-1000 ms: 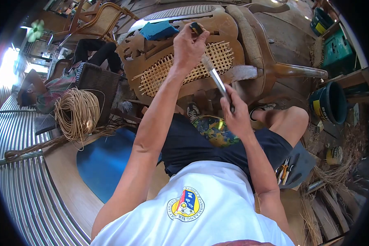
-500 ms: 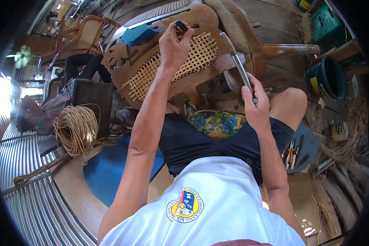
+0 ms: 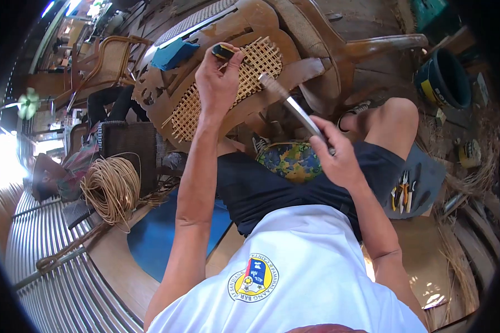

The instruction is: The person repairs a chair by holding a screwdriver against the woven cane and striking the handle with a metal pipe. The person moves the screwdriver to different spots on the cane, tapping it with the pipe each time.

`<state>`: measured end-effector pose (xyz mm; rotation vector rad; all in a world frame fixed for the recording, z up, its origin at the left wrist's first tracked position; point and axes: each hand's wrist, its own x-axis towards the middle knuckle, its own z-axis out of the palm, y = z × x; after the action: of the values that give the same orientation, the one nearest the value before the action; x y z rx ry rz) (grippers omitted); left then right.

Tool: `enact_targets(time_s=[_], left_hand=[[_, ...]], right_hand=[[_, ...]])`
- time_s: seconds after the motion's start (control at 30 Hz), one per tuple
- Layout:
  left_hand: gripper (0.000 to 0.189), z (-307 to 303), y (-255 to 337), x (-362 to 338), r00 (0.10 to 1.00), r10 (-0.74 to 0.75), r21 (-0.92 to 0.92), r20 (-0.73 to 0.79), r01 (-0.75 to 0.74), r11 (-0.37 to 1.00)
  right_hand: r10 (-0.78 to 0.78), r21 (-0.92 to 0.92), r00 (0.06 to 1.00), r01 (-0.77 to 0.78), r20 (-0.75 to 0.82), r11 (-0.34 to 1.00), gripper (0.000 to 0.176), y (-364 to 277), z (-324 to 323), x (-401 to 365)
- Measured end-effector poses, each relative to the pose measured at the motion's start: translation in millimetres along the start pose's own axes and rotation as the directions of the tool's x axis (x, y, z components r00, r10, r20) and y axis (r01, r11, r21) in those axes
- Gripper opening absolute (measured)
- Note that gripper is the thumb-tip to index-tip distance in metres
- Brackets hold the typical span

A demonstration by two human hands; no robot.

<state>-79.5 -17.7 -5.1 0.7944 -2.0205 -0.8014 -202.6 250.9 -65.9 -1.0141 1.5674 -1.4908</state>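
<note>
White cotton of my shirt [image 3: 294, 266] fills the nearest edge, with dark shorts [image 3: 261, 188] just beyond it and one flowered cushion [image 3: 291, 161] between my legs.

Both of my hands are busy. My right hand [image 3: 339, 161] is wrapped tight round the shaft of one hammer [image 3: 291, 106], whose head sits over the lower edge of the cane panel [image 3: 250, 66] — whether it touches, I cannot tell. My left hand [image 3: 219, 83] is pinched closed on one small tool [image 3: 222, 51] with a black-and-yellow handle, held at the panel's upper rim.

That panel is the woven back of one carved wooden chair [image 3: 244, 19], tipped over in front of my knees, with one blue cloth [image 3: 172, 53] lying on it.

On my right a grey mat [image 3: 425, 175] carries a few pliers [image 3: 403, 191], and one dark bucket [image 3: 444, 83] stands farther off. On my left are one blue mat [image 3: 161, 233] on the wooden floor [image 3: 108, 266], one coil of rattan [image 3: 111, 188] and corrugated metal sheeting [image 3: 55, 294].

Farther back another person [image 3: 61, 172] lies low — behind them are a second chair [image 3: 105, 61] and one fan [image 3: 28, 102].
</note>
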Motion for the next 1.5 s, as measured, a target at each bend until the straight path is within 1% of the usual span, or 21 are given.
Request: enact_targets(time_s=[0.03,0.07,0.13,0.17,0.3,0.4,0.5,0.57,0.6,0.67,0.7,0.77,0.8,0.9,0.97,1.07,1.1,1.17,1.3,1.37,1.5], left_hand=[[0.018,5.6,-1.1,-3.5,1.000,0.002,-0.004,0.001,-0.002,1.000],[0.017,10.4,-2.1,-4.9,1.000,0.007,-0.010,-0.001,-0.007,1.000],[0.017,13.9,2.9,-5.4,0.998,0.050,0.045,0.023,-0.051,0.998],[0.017,13.2,5.3,-4.1,0.998,0.051,0.034,0.045,-0.052,0.998],[0.017,8.6,9.4,0.6,0.998,0.015,-0.055,0.058,-0.012,0.998],[0.017,9.3,1.8,1.2,0.996,0.009,0.065,0.085,-0.014,0.998],[0.018,14.0,-4.1,-0.2,0.997,0.037,0.014,0.073,-0.038,0.999],[0.018,13.8,-0.6,0.1,0.997,0.038,0.006,0.066,-0.038,0.999],[0.018,9.9,4.6,-1.2,0.999,0.011,-0.011,0.047,-0.011,1.000],[0.018,3.1,8.7,0.1,0.999,-0.017,-0.026,0.028,0.018,0.999],[0.019,-0.5,8.4,1.3,1.000,0.019,-0.042,0.005,-0.019,0.999],[0.019,-2.9,7.7,2.2,0.999,0.034,-0.048,-0.023,-0.035,0.998],[0.019,-2.4,8.0,2.0,0.999,0.037,-0.049,-0.026,-0.038,0.998],[0.019,2.5,4.1,-2.4,0.999,-0.022,-0.027,0.032,0.022,0.999],[0.020,10.7,-4.9,-2.2,0.998,0.032,0.023,0.048,-0.034,0.999],[0.019,15.2,-7.0,-0.5,0.999,0.022,-0.001,0.037,-0.022,1.000],[0.019,14.2,-2.5,-0.4,0.999,0.023,-0.001,0.038,-0.023,1.000],[0.019,10.2,5.8,-2.7,1.000,-0.009,-0.010,0.008,0.009,1.000],[0.019,5.9,-1.5,3.3,0.995,0.058,-0.017,-0.076,-0.059,0.998],[0.022,6.0,-0.5,3.4,1.000,-0.019,0.073,-0.022,0.021,0.997],[0.022,11.1,-7.1,4.6,0.999,-0.042,0.000,-0.003,0.042,0.999]], right_hand=[[-0.043,-0.013,0.998,0.043,0.051,0.999,0.040,2.3,4.6,-1.9],[-0.039,-0.012,0.999,0.040,0.036,0.999,0.040,2.6,7.3,-3.4],[0.035,-0.035,0.974,-0.028,0.223,0.999,0.039,-9.9,12.8,-2.6],[-0.038,-0.050,0.964,0.053,0.263,0.997,0.039,-9.1,14.5,1.4],[-0.059,-0.036,0.964,0.071,0.260,0.997,0.040,-7.6,19.0,6.3],[-0.026,-0.039,0.974,0.036,0.227,0.999,0.040,-8.3,19.6,14.6],[-0.062,-0.040,0.967,0.074,0.249,0.996,0.041,-1.7,24.8,19.0],[-0.113,-0.092,0.993,0.110,-0.028,0.990,0.041,4.7,35.0,23.3],[-0.112,-0.091,0.993,0.109,-0.029,0.990,0.041,3.5,34.5,22.2],[-0.059,-0.081,0.998,0.058,-0.014,0.995,0.040,-1.7,31.8,18.7],[-0.057,-0.080,0.998,0.055,-0.015,0.995,0.040,-4.0,31.4,15.9],[-0.054,-0.038,0.993,0.058,0.104,0.998,0.040,-8.8,29.5,12.2],[-0.057,-0.041,0.993,0.061,0.104,0.997,0.040,-11.9,28.5,14.1],[-0.062,-0.060,0.982,0.074,0.177,0.995,0.041,-13.8,29.5,19.1],[-0.129,-0.059,0.964,0.146,0.232,0.988,0.040,-6.7,30.7,26.6],[-0.154,-0.121,0.948,0.194,0.280,0.973,0.039,-3.5,24.4,34.8],[-0.155,-0.121,0.948,0.194,0.278,0.973,0.039,-5.5,26.0,34.8],[-0.093,-0.110,0.995,0.098,0.042,0.989,0.039,-11.1,31.7,32.1],[-0.174,-0.088,0.972,0.190,0.155,0.978,0.038,-9.2,36.1,26.2],[-0.224,-0.086,0.963,0.238,0.153,0.967,0.037,-6.8,40.1,27.5],[-0.154,-0.104,0.965,0.180,0.214,0.978,0.037,-5.3,35.3,37.3]])
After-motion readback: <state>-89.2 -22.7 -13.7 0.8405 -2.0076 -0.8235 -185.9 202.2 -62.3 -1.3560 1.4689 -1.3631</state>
